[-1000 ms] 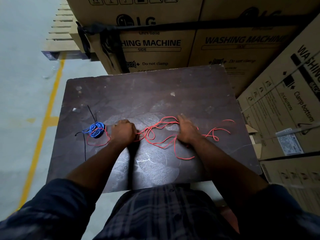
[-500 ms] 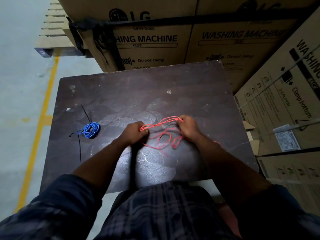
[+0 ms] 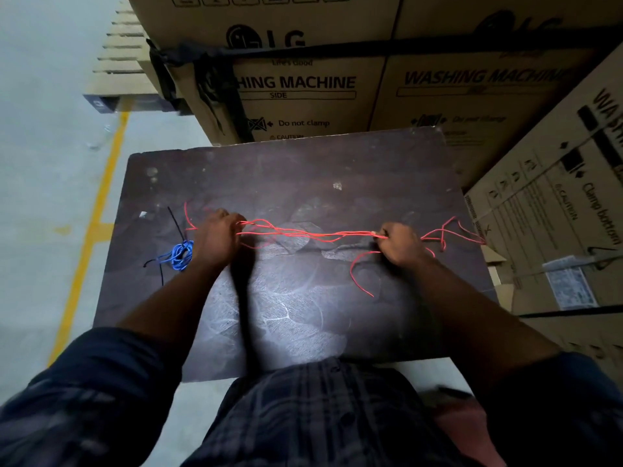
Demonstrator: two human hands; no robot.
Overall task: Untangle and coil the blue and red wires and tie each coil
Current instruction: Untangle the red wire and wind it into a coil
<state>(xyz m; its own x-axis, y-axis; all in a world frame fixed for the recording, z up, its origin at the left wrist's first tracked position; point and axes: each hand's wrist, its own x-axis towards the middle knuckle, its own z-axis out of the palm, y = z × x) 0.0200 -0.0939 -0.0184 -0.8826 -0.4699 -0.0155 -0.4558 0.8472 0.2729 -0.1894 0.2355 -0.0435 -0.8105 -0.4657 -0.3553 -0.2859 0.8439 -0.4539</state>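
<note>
Left hand (image 3: 215,239) and right hand (image 3: 399,242) each pinch the red wire (image 3: 310,234), several strands stretched between them above the dark table (image 3: 303,315), loose ends trailing past both fists. Blue wire (image 3: 180,256) lies bundled beside the left wrist.

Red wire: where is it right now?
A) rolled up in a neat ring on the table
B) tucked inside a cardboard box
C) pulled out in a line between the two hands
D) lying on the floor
C: strands of the red wire run nearly straight from the left hand to the right hand, and each hand grips them just above the table.
</note>
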